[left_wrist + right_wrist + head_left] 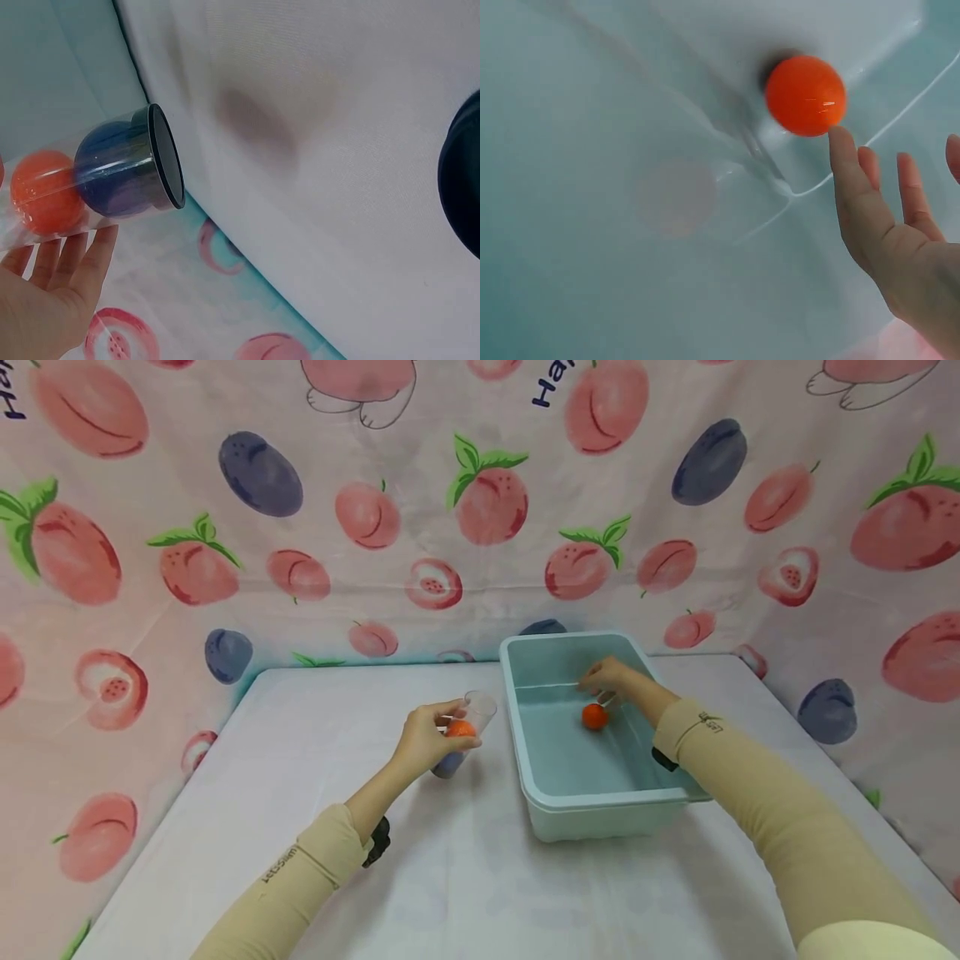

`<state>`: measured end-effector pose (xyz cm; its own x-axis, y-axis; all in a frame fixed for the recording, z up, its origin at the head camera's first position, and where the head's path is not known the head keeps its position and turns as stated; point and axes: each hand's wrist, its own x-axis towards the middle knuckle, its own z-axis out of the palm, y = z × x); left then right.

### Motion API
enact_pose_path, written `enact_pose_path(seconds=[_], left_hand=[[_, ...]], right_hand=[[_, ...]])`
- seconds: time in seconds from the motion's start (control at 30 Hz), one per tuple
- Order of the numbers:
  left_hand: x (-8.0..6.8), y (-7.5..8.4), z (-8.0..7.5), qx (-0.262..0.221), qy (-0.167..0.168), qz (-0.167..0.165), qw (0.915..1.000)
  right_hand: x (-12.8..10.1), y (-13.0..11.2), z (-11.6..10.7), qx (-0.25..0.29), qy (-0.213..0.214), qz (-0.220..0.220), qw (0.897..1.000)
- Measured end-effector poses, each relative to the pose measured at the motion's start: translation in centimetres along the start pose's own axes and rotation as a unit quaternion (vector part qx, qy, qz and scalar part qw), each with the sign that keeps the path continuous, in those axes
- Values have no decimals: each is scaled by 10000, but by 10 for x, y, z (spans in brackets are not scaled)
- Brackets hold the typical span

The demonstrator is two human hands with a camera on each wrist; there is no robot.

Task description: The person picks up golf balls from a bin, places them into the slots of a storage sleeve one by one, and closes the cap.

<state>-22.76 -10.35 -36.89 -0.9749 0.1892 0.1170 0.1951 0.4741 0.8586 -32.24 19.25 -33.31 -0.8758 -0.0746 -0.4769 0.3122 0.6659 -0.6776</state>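
My left hand (422, 742) grips a clear plastic tube (482, 704), tilted above the white table. Inside it, the left wrist view shows a dark blue ball (112, 169) by the black-rimmed end and an orange ball (46, 191) beside it. A sliver of another orange ball shows at that view's left edge. My right hand (624, 683) reaches into a pale blue-green bin (525, 760). Close to its fingers is a loose orange ball (805, 96). One fingertip (841, 139) appears at the ball's edge; whether they touch I cannot tell.
The bin stands right of the tube on the white-covered table (300, 727). Behind the table hangs a fruit-print cloth (315, 627). Dark bands sit at both wrists.
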Motion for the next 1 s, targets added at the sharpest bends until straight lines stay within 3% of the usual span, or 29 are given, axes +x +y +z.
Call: enact_pose_path(seconds=[0.4,0.73,1.0], left_hand=[[-1,-3,-3,-27,51,-7,10000],[-6,-11,-2,43,89,-143,9998],[-8,-13,-6,0,131,-70,9999]], right_hand=[[10,7,6,-690,-335,17,9970],[30,26,16,-917,-98,196,9955],[33,26,20,-730,42,232,9971]])
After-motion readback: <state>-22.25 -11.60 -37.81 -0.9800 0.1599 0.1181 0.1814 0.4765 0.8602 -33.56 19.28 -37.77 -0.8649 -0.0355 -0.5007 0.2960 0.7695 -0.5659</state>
